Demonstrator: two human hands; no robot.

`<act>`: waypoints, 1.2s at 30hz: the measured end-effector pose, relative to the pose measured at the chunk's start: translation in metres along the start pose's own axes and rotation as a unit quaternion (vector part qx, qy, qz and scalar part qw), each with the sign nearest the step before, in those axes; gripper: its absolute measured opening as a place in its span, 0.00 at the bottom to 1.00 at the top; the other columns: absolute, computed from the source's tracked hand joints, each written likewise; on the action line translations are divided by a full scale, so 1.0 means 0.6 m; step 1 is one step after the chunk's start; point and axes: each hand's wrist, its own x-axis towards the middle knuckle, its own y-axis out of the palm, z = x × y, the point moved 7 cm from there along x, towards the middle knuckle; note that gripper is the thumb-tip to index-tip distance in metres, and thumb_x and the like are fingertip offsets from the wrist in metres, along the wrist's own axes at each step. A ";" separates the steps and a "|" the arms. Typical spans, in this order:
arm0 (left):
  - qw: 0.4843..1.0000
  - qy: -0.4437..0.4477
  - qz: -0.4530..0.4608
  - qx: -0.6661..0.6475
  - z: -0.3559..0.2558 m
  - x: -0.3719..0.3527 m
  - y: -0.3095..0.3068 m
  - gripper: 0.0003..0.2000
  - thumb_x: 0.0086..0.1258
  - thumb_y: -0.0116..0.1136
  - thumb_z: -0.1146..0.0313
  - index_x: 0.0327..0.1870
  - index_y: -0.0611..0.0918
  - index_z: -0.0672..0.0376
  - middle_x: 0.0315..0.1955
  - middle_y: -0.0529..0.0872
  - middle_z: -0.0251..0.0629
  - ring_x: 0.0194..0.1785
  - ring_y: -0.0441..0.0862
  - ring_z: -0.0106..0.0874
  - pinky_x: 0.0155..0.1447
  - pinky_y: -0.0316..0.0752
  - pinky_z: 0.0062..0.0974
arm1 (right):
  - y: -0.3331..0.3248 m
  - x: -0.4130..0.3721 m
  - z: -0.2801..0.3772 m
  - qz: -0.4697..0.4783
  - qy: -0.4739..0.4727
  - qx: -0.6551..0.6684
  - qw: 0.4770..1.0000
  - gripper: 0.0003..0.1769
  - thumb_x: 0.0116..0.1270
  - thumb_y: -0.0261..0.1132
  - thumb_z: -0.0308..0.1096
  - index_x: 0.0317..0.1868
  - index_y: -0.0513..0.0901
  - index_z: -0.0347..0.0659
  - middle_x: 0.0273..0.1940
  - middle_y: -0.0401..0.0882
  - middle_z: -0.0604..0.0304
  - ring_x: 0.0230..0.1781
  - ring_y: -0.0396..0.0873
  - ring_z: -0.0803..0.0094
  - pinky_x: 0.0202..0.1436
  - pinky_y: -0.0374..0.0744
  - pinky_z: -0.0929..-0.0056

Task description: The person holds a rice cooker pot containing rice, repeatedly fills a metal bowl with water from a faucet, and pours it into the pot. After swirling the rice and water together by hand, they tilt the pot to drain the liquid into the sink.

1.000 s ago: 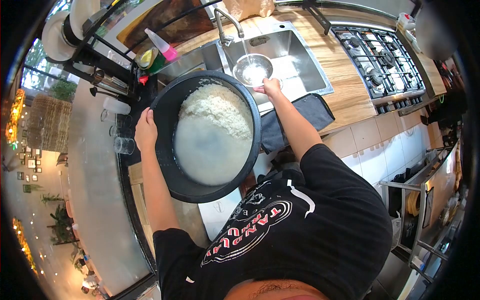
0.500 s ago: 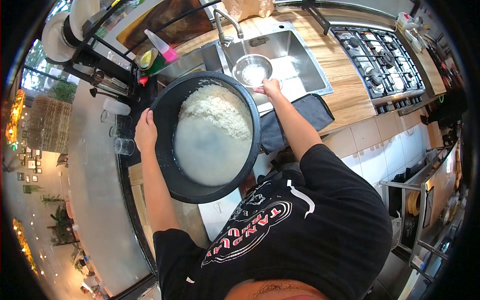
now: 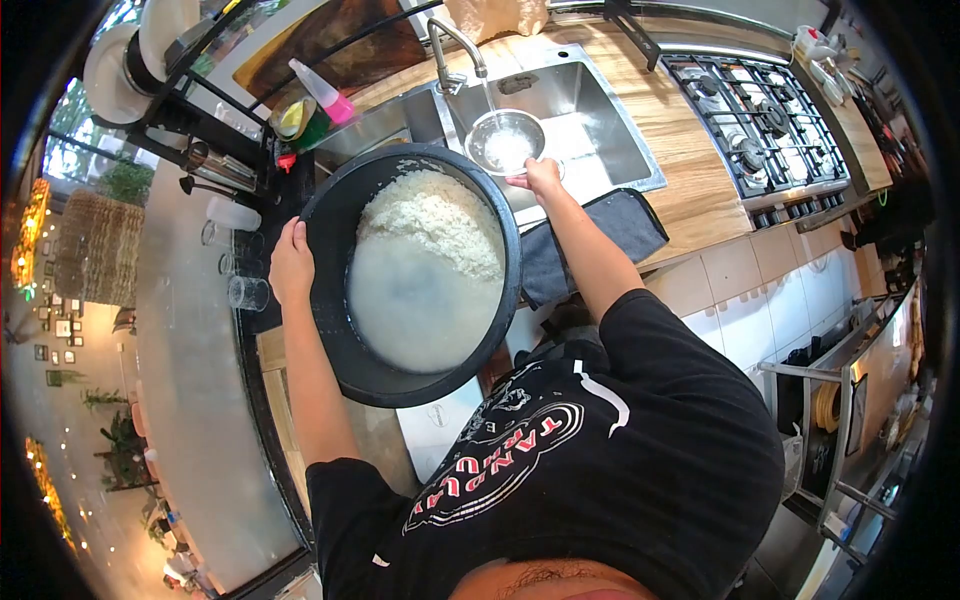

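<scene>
My left hand (image 3: pixel 292 264) grips the outer left rim of a large black tub (image 3: pixel 330 310), which tilts beside the sink. Inside the tub, wet white rice (image 3: pixel 435 222) is heaped toward the far side. Cloudy water (image 3: pixel 425 315) fills the near side. My right hand (image 3: pixel 541 178) is closed on the near edge of a round metal bowl (image 3: pixel 478 145), held over the sink (image 3: pixel 590 85). The curved faucet (image 3: pixel 458 38) runs water into the bowl, where it looks bright and churned. My right fingertips are partly hidden by the bowl.
A dark grey cloth (image 3: pixel 610 230) hangs over the counter edge below the sink. To the right is a gas stove (image 3: pixel 765 115) on the wooden counter (image 3: pixel 675 120). Several clear glasses (image 3: pixel 248 292) stand at left, near a pink-bottomed squeeze bottle (image 3: pixel 325 92) and a dish rack.
Almost nothing differs. Both hands, the tub and the bowl keep their places while water runs into the bowl.
</scene>
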 end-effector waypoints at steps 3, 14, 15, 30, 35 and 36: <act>1.000 0.002 -0.003 0.001 0.004 0.002 0.003 0.21 0.73 0.37 0.47 0.56 0.76 0.44 0.48 0.82 0.43 0.51 0.78 0.47 0.53 0.72 0.41 | -0.002 -0.002 0.001 -0.010 -0.002 -0.010 1.000 0.21 0.67 0.46 0.24 0.49 0.56 0.06 0.38 0.74 0.26 0.32 0.83 0.45 0.32 0.87 0.64; 1.000 0.001 -0.002 -0.001 0.002 0.001 0.001 0.20 0.73 0.37 0.47 0.56 0.76 0.44 0.49 0.81 0.44 0.52 0.78 0.47 0.53 0.72 0.41 | -0.004 0.006 -0.004 -0.005 0.002 -0.002 1.000 0.22 0.67 0.45 0.25 0.49 0.55 0.06 0.38 0.75 0.26 0.32 0.83 0.45 0.32 0.87 0.65; 1.000 0.000 0.000 0.002 0.001 0.001 0.000 0.20 0.73 0.37 0.47 0.56 0.76 0.44 0.49 0.81 0.44 0.52 0.78 0.47 0.53 0.72 0.41 | -0.003 0.006 -0.004 -0.004 0.003 -0.002 1.000 0.22 0.67 0.45 0.25 0.49 0.55 0.06 0.38 0.75 0.26 0.32 0.83 0.45 0.32 0.87 0.65; 1.000 0.001 -0.005 -0.003 0.001 0.001 -0.001 0.20 0.72 0.38 0.48 0.56 0.76 0.44 0.48 0.82 0.44 0.52 0.78 0.47 0.53 0.72 0.41 | 0.000 -0.002 0.001 -0.005 0.006 -0.001 1.000 0.21 0.68 0.45 0.25 0.50 0.59 0.08 0.42 0.74 0.31 0.32 0.83 0.46 0.32 0.88 0.63; 1.000 0.004 -0.009 -0.012 0.001 0.001 -0.001 0.19 0.72 0.39 0.48 0.55 0.77 0.44 0.48 0.82 0.44 0.51 0.78 0.48 0.53 0.72 0.41 | -0.002 0.003 -0.003 -0.005 0.008 -0.010 1.000 0.21 0.67 0.45 0.24 0.50 0.58 0.07 0.42 0.74 0.31 0.32 0.83 0.46 0.32 0.88 0.63; 1.000 0.006 -0.008 -0.012 0.002 0.002 0.000 0.19 0.72 0.39 0.48 0.55 0.77 0.45 0.48 0.82 0.44 0.51 0.78 0.48 0.53 0.72 0.41 | -0.001 0.003 -0.003 -0.005 0.008 -0.010 1.000 0.21 0.67 0.45 0.24 0.50 0.58 0.07 0.42 0.74 0.31 0.32 0.83 0.46 0.32 0.88 0.63</act>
